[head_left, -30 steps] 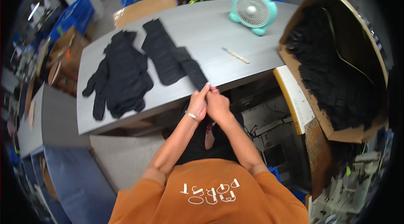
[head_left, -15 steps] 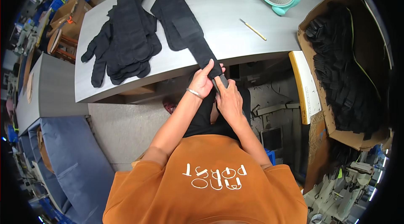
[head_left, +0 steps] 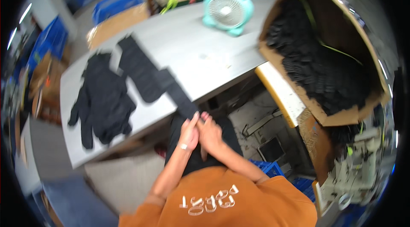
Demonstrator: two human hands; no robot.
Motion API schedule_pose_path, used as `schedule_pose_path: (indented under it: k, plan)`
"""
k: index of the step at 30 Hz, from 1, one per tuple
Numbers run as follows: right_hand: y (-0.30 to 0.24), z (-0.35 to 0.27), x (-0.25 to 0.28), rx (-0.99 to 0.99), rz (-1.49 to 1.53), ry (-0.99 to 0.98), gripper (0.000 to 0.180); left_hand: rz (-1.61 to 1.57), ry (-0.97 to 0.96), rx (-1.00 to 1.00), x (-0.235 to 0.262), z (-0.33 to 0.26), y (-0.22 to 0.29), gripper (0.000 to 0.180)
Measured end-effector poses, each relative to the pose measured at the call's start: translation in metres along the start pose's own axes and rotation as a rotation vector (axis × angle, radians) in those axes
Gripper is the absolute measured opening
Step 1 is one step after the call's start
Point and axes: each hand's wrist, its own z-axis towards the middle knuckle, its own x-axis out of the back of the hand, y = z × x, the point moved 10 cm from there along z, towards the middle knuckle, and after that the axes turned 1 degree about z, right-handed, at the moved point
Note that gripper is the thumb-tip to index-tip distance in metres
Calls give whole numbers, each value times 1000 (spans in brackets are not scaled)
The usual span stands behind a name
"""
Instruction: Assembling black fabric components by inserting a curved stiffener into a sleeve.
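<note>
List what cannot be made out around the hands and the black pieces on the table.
Head view only:
- Left hand and right hand: pressed together, so their grip cannot be told.
- Black strip: its near end is hidden by the hands.
- Pile of black gloves: blurred, count unclear.
- Cardboard box: its black contents are too blurred to identify.

A long grey worktable (head_left: 205, 52) fills the middle of a cluttered workshop. A round teal desk fan (head_left: 227, 10) stands at its far edge. Right of the table leans 1 large open brown cardboard box (head_left: 341, 35). Blue plastic crates (head_left: 115, 3) sit behind the table on a grey floor (head_left: 106, 176).
</note>
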Motion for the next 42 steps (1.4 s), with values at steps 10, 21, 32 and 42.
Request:
schedule_pose_path:
  k: [10, 21, 32, 42]
  plan:
    - [-18, 24, -4, -67, -273, 96, 14, -54, -21, -77, 8, 14, 15, 26]
    - [-14, -14, 16, -74, -205, 77, 18, 147, 30, -159, 18, 10, 15, 32]
    - [-2, -27, 2, 52, -244, 91, 14, 53, 60, -50, 14, 19, 13, 30]
    - [-4, 20, -28, 42, -119, -57, 15, -14, -94, -91, 2, 21, 16, 26]
